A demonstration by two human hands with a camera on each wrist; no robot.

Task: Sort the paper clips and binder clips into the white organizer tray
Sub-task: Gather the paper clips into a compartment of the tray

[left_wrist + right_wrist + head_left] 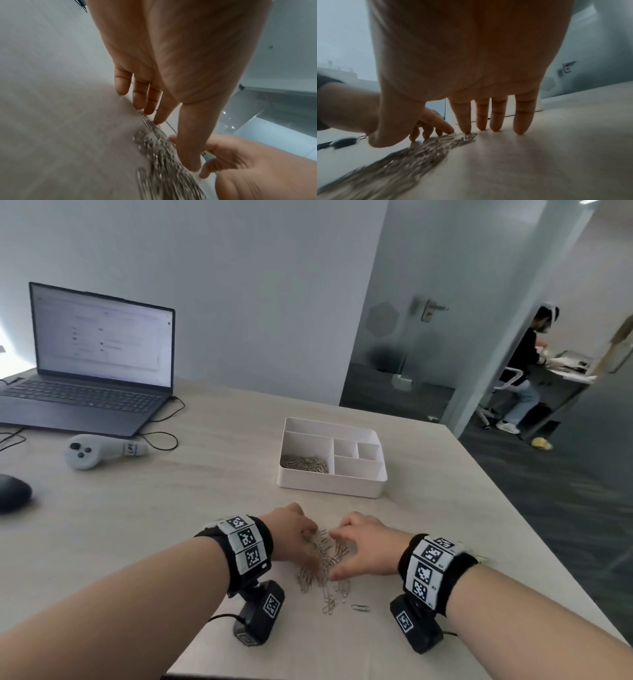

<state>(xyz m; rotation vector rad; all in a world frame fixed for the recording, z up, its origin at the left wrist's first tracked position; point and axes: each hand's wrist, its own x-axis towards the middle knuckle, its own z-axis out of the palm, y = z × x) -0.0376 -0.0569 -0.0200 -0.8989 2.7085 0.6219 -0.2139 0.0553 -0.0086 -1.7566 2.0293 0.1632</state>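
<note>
A loose pile of silver paper clips [323, 558] lies on the table near its front edge. My left hand [301, 529] and right hand [346, 539] flank the pile, cupped toward each other, with fingertips on the table at the pile's edges. In the left wrist view the left hand [149, 105] has straight fingers touching down beside the clips [163, 155]. The right hand [491, 121] likewise rests straight fingertips next to the clips [419, 152]. Neither hand holds anything. The white organizer tray [356, 489] stands beyond the hands, with paper clips [305, 463] in its large left compartment.
A few stray clips [359, 607] lie in front of the pile. An open laptop [96, 364], a white controller [89, 453], a dark mouse [13, 493] and cables sit at the left. The table's right edge [513, 508] drops to the floor. A person sits beyond the glass door.
</note>
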